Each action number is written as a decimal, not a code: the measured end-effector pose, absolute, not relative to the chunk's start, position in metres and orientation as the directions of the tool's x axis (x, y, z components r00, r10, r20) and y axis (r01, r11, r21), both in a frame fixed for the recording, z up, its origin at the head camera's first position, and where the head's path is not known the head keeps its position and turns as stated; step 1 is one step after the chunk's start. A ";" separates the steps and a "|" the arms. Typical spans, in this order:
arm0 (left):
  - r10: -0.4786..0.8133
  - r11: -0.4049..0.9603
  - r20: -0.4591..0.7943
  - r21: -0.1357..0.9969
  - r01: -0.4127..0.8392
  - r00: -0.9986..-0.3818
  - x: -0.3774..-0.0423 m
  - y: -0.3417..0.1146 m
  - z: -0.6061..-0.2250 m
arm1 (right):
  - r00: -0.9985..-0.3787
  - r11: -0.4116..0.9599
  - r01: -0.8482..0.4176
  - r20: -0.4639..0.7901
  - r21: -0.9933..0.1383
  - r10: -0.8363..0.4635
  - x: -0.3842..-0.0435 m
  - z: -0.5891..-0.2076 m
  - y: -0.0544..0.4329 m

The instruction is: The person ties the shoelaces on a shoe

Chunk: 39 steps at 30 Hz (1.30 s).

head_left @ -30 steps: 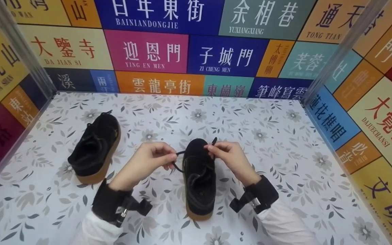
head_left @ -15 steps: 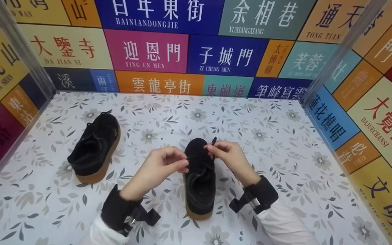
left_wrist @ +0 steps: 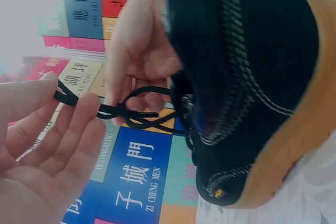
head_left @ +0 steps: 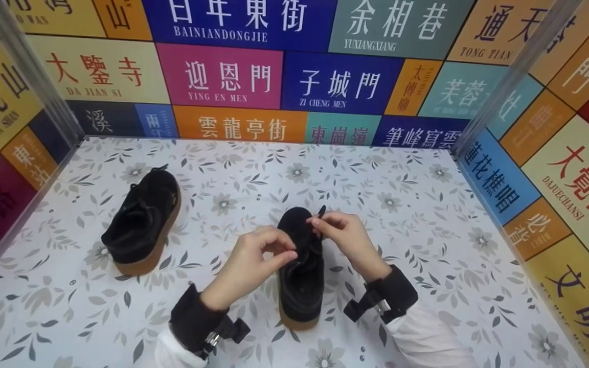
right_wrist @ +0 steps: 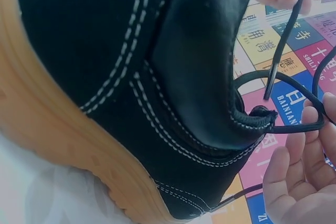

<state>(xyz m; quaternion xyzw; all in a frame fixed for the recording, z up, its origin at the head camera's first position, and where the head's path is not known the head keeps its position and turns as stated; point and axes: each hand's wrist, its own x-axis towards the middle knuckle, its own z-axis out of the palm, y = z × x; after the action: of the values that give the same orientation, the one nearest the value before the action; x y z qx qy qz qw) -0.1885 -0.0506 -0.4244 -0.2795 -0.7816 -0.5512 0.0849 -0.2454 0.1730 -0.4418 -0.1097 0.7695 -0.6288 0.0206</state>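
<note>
A black shoe (head_left: pixel 299 299) with a tan sole stands upright, toe away from me, between both hands. My left hand (head_left: pixel 253 260) is over the shoe's left side, its thumb and fingers pinching a loop of the black shoelace (left_wrist: pixel 107 110) in the left wrist view. On the other side, my right hand (head_left: pixel 350 240) pinches the lace near the toe, and a short dark lace end sticks up above its fingertips. Lace loops run between the shoe and the right fingers (right_wrist: pixel 296 161) in the right wrist view. How the strands cross inside the fingertips is hidden.
A second black shoe (head_left: pixel 164 191) with a tan sole stands at the left, its lace bow at the front. The tabletop (head_left: pixel 386 174) has a leaf-and-flower pattern. Colourful sign-printed panels (head_left: pixel 223 76) wall it in at the back and sides.
My left hand has moved right and slightly toward me, from beside the shoe to over its left edge. The right hand and both shoes have hardly moved.
</note>
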 end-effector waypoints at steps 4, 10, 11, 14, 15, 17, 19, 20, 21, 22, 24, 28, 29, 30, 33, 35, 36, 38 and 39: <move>0.363 0.279 0.525 0.727 0.627 -0.770 -0.188 -0.043 -0.433 | -0.976 0.173 -0.143 0.110 -0.974 -0.187 -0.243 -0.441 0.173; 0.388 0.381 0.578 0.609 0.696 -0.718 -0.190 -0.031 -0.444 | -0.975 0.146 -0.157 0.130 -0.977 -0.180 -0.242 -0.443 0.172; 0.393 0.398 0.579 0.593 0.700 -0.714 -0.191 -0.029 -0.445 | -0.974 0.141 -0.161 0.135 -0.977 -0.180 -0.242 -0.443 0.172; 0.414 0.455 0.576 0.540 0.708 -0.705 -0.192 -0.027 -0.448 | -0.973 0.130 -0.168 0.144 -0.977 -0.178 -0.243 -0.445 0.173; 0.421 0.472 0.577 0.519 0.712 -0.700 -0.193 -0.026 -0.449 | -0.973 0.129 -0.169 0.145 -0.977 -0.178 -0.243 -0.445 0.173; 0.437 0.507 0.579 0.473 0.720 -0.688 -0.194 -0.026 -0.450 | -0.973 0.128 -0.170 0.145 -0.977 -0.179 -0.242 -0.445 0.174; 0.452 0.536 0.585 0.426 0.729 -0.674 -0.195 -0.026 -0.451 | -0.973 0.131 -0.170 0.145 -0.977 -0.179 -0.241 -0.445 0.173; 0.457 0.547 0.589 0.405 0.733 -0.666 -0.195 -0.025 -0.452 | -0.973 0.134 -0.170 0.145 -0.976 -0.180 -0.241 -0.445 0.173; 0.462 0.556 0.592 0.388 0.736 -0.661 -0.196 -0.025 -0.452 | -0.973 0.137 -0.171 0.145 -0.976 -0.181 -0.240 -0.444 0.173; 0.466 0.561 0.593 0.376 0.738 -0.657 -0.196 -0.026 -0.453 | -0.973 0.141 -0.172 0.145 -0.975 -0.181 -0.240 -0.444 0.173; 0.474 0.565 0.592 0.363 0.741 -0.652 -0.198 -0.026 -0.454 | -0.972 0.150 -0.175 0.146 -0.973 -0.184 -0.239 -0.443 0.172; 0.488 0.568 0.570 0.369 0.736 -0.662 -0.199 -0.028 -0.455 | -0.970 0.166 -0.179 0.147 -0.970 -0.192 -0.239 -0.443 0.172; 0.491 0.571 0.561 0.370 0.733 -0.666 -0.200 -0.029 -0.456 | -0.970 0.166 -0.178 0.145 -0.970 -0.193 -0.238 -0.443 0.172; 0.495 0.575 0.551 0.372 0.729 -0.672 -0.200 -0.030 -0.456 | -0.971 0.164 -0.175 0.142 -0.971 -0.193 -0.238 -0.443 0.172; 0.490 0.573 0.530 0.402 0.714 -0.692 -0.201 -0.032 -0.455 | -0.972 0.157 -0.168 0.136 -0.973 -0.192 -0.237 -0.442 0.173; 0.470 0.546 0.527 0.457 0.702 -0.708 -0.202 -0.034 -0.453 | -0.972 0.148 -0.164 0.134 -0.975 -0.191 -0.236 -0.442 0.173; 0.452 0.523 0.529 0.495 0.694 -0.718 -0.204 -0.035 -0.452 | -0.972 0.149 -0.167 0.138 -0.974 -0.191 -0.236 -0.442 0.173; 0.399 0.469 0.536 0.577 0.668 -0.744 -0.208 -0.037 -0.451 | -0.971 0.152 -0.176 0.146 -0.973 -0.191 -0.236 -0.442 0.172; 0.365 0.449 0.530 0.620 0.643 -0.766 -0.210 -0.038 -0.450 | -0.970 0.154 -0.180 0.149 -0.972 -0.192 -0.236 -0.442 0.172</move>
<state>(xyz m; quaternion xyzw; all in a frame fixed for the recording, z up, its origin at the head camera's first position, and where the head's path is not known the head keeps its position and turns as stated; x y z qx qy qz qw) -0.2103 -0.0378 -0.4503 -0.3016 -0.8358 -0.4293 0.1619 -0.2360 0.1719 -0.4423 -0.1226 0.7595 -0.6389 0.0049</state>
